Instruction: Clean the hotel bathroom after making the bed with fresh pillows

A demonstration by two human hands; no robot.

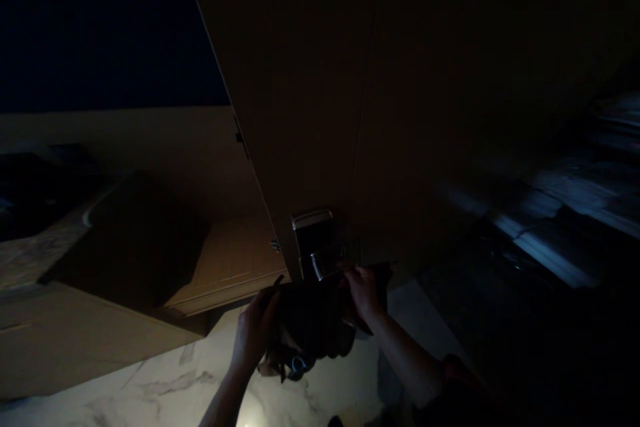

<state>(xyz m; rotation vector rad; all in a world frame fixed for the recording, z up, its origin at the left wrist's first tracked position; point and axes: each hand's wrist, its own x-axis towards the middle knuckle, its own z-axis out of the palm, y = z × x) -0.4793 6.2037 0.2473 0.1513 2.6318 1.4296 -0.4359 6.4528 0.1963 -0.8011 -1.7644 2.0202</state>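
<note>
The room is very dark. Low in the middle hangs a dark, soft bag-like bundle (pixel 313 320) with a round metal ring (pixel 299 365) at its bottom; its exact kind cannot be made out. My left hand (pixel 254 325) grips its upper left edge, fingers closed. Closed on the upper right edge is my right hand (pixel 363 288), and the top edge stretches between the two hands. Just beyond, a dark box-shaped piece with shiny metal edges (pixel 313 219) sits against a tall brown panel (pixel 300 113). A shiny metal frame (pixel 320 267) lies close to my right fingertips.
On the left are a wooden shelf (pixel 230 257) and a low cabinet (pixel 100 340) with a patterned top. Blurred stacked pale items (pixel 550 213) lie at the right. The floor (pixel 165 383) is pale and marble-patterned. A dark blue surface (pixel 100 33) fills the upper left.
</note>
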